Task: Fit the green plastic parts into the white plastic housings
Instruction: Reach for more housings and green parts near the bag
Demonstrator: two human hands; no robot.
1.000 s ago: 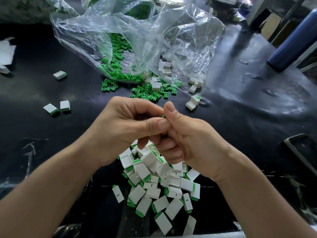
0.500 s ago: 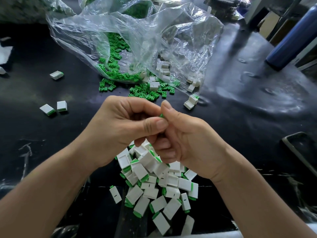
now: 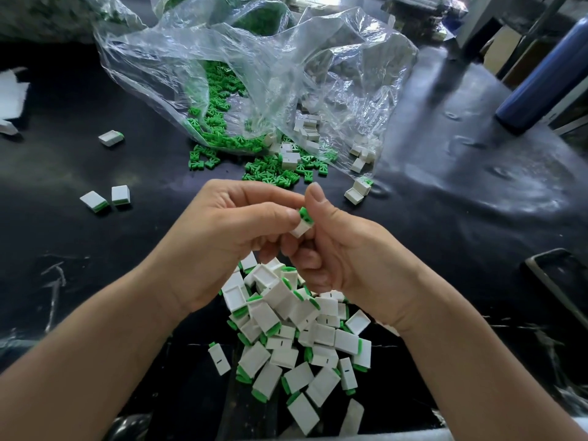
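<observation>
large fitted heap (image 3: pixel 296 338); white housing (image 3: pixel 300 230) and green part (image 3: pixel 304 212) pinched in left hand (image 3: pixel 229 240), right hand (image 3: pixel 340 253) fingers (image 3: pixel 315 198); many loose green parts (image 3: pixel 219 122) unfitted.

A black glossy surface (image 3: pixel 477 218) runs the whole width, catching pale window glare toward its far right corner. At the middle of the far edge a crumpled clear plastic bag (image 3: pixel 318 58) lies slumped, its mouth gaping toward the near edge. A dark blue cylindrical bottle (image 3: pixel 547 71) stands near the far right corner, well apart from the bag. Beyond it sits a brown cardboard box (image 3: pixel 506 46). Against the left edge lies a torn white scrap (image 3: pixel 11 97). At the right edge rests a dark flat rectangular object with a grey rim (image 3: pixel 553 281); what it is, I cannot tell. Pale scratches (image 3: pixel 54 281) mark the surface near the left.
</observation>
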